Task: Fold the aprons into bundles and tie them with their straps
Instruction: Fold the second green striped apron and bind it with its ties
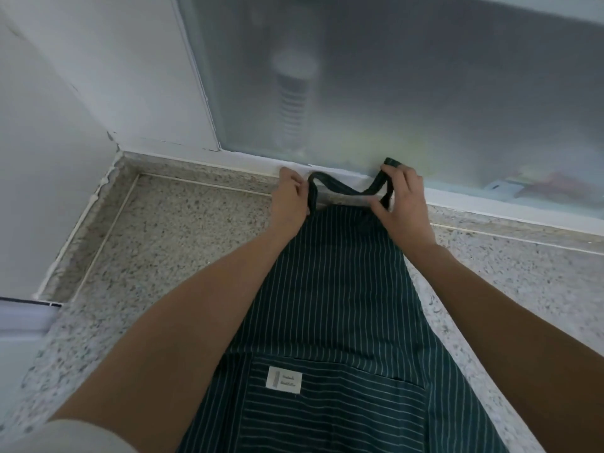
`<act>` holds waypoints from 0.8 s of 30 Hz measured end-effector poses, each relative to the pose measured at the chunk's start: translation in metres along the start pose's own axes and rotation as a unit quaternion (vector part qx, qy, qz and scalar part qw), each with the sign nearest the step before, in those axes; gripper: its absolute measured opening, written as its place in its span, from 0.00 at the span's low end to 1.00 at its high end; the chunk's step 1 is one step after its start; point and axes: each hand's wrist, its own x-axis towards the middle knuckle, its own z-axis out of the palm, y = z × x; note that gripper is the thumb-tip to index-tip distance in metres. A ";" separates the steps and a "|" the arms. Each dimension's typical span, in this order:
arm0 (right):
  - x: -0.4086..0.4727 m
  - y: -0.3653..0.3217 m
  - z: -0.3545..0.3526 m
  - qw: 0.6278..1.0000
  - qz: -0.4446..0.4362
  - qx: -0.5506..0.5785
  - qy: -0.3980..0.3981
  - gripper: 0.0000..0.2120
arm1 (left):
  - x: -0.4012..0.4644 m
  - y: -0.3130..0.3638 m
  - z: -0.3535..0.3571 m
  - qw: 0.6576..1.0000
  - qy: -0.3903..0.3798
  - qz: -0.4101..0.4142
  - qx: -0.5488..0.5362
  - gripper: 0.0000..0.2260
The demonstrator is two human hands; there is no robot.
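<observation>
Your apron (330, 289), dark green with thin pale stripes, lies flat on the speckled stone counter (170, 237) with its long axis running straight away from you: the pocket and its white label (283, 380) sit at the near end, under your forearms, and the narrow bib reaches the far edge, just below the frosted window (392, 76). Both your hands are out at that far end, one on each side of the bib top, so neither is clearly the nearer; the whole length of cloth lies between them and your body.

The neck strap (340, 188) sags in a shallow curve between your hands. Your left hand (291, 199) has its fingers curled round the left part of the loop, where the strap rises from the bib corner. Your right hand (403, 204) pinches the right part, with the fingertips holding a raised bit of strap at the top and the thumb reaching down toward the bib edge. Neither hand is loose or flat; each is closed on the strap.

By my reading, no fold has been made yet and you are laying the strap in over the bib. Since the cloth runs lengthwise toward you, any fold or roll from here would most naturally come from the far end back along that axis. The waist ties are not in view, so I cannot tell where they lie.
</observation>
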 end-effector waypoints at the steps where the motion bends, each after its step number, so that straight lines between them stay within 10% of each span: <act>1: -0.002 -0.001 0.001 0.999 0.012 0.030 0.001 0.28 | 0.001 0.001 -0.002 1.000 0.000 -0.012 -0.023 0.04; 7: -0.014 0.003 0.018 0.983 0.090 -0.106 -0.121 0.27 | -0.005 0.023 -0.014 0.960 -0.107 -0.125 -0.225 0.15; 11: -0.027 0.011 0.032 0.947 0.199 -0.145 -0.206 0.32 | -0.011 0.027 -0.029 0.980 -0.188 -0.068 0.008 0.17; 19: -0.014 0.017 0.037 0.927 0.169 -0.194 -0.273 0.26 | 0.005 0.012 -0.029 0.900 -0.207 0.029 0.383 0.17; 24: 0.002 0.024 0.028 0.943 0.204 -0.065 -0.254 0.10 | 0.014 0.013 -0.024 0.965 -0.188 -0.091 0.160 0.15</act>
